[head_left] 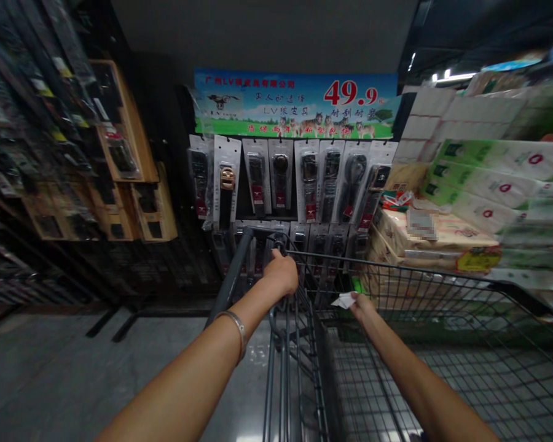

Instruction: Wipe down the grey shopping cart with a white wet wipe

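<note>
A dark grey wire shopping cart (pixel 424 269) stands right in front of me, turned sideways, its push handle (pixel 233 279) on the left. My left hand (pixel 283 274), with a metal bangle at the wrist, is closed around the cart frame near the far end of that handle. Its fingertips are mostly hidden behind the hand. Over the basket, my right hand (pixel 358 302) pinches a small white piece of paper (pixel 343 300). Whether it is a tissue or a slip, I cannot tell. A small bright green thing (pixel 358 285) shows just beyond the paper.
Packaged belts (pixel 308 178) hang on a dark rack beneath a blue price sign (pixel 297 104). More belts and wooden display boxes (pixel 154 205) are on the left. Stacked tissue packs (pixel 498 184) and beige packs (pixel 437 230) rise at the right, behind the cart. The grey floor (pixel 96 374) is smooth.
</note>
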`<state>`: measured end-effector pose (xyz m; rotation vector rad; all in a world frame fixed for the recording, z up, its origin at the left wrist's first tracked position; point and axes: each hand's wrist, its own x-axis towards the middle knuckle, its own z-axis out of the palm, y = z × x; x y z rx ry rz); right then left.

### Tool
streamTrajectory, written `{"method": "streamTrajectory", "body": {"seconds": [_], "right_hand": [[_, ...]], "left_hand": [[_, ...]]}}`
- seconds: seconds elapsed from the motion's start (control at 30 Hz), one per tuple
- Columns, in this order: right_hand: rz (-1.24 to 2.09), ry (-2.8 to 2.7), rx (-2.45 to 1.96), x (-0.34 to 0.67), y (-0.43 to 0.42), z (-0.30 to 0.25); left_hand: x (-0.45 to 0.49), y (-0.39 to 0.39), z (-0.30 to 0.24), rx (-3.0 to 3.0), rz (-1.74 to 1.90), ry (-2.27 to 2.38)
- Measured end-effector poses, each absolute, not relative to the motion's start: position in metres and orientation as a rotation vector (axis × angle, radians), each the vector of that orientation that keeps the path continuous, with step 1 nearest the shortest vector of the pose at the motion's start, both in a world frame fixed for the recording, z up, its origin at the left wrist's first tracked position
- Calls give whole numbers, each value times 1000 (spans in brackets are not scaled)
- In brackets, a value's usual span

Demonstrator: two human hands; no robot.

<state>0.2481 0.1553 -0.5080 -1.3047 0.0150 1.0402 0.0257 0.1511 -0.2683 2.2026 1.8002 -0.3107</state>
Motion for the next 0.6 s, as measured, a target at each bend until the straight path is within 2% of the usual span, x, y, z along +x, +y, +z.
{"method": "streamTrajectory", "body": {"seconds": [0.27, 0.6], "right_hand": [[1062, 60, -1287, 243, 162, -477], [1047, -280, -1300, 243, 162, -442]], "left_hand": [[26, 150, -264, 2215, -317, 1782], [25, 150, -267, 2231, -304, 1785]]}}
